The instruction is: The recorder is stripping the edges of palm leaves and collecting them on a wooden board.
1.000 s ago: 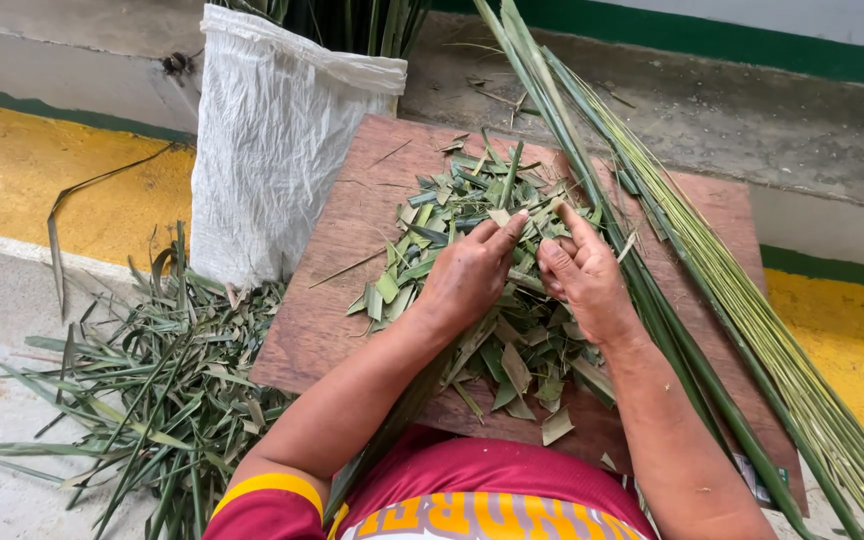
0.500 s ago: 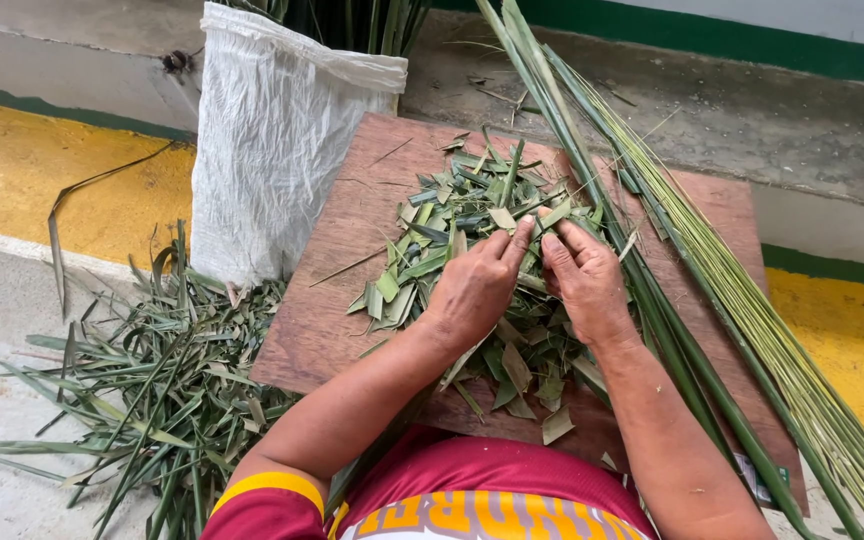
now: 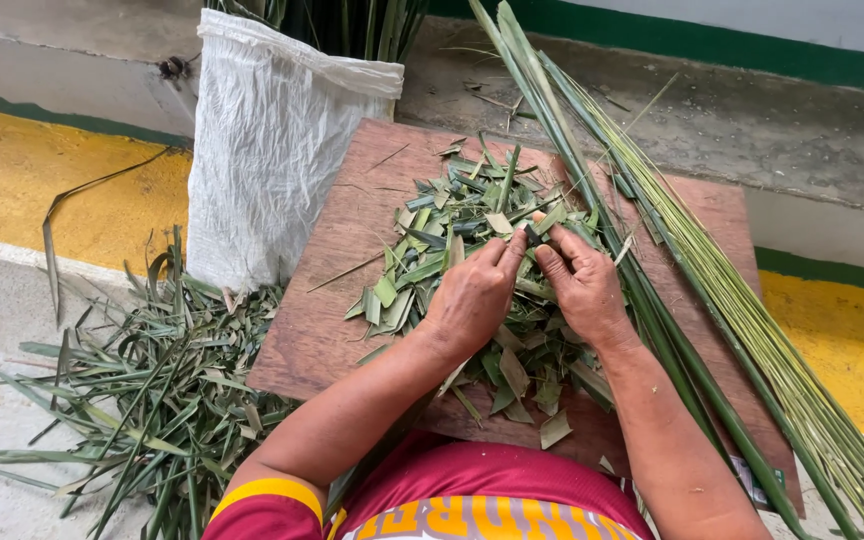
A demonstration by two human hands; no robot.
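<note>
Left hand: the left hand (image 3: 472, 295) lies at centre frame, fingers curled, thumb and fingertips pinched on a small dark leaf piece (image 3: 531, 236).
Right hand: the right hand (image 3: 582, 285) sits just beside it, fingers bent, its thumb touching the same leaf piece.
Leaf piece: held between both hands' fingertips, just above the heap.
Heap: cut green leaf pieces (image 3: 452, 240) spread under and above the hands on a brown wooden board (image 3: 322, 320).
Sack: a white woven sack (image 3: 272, 150), upper left, stands upright and open, with long green leaves (image 3: 352, 20) sticking out.
Stalks: long green leaf ribs (image 3: 712, 290) lie diagonally along the board's right side.
Floor: leaf trimmings (image 3: 142, 390) piled at lower left.
</note>
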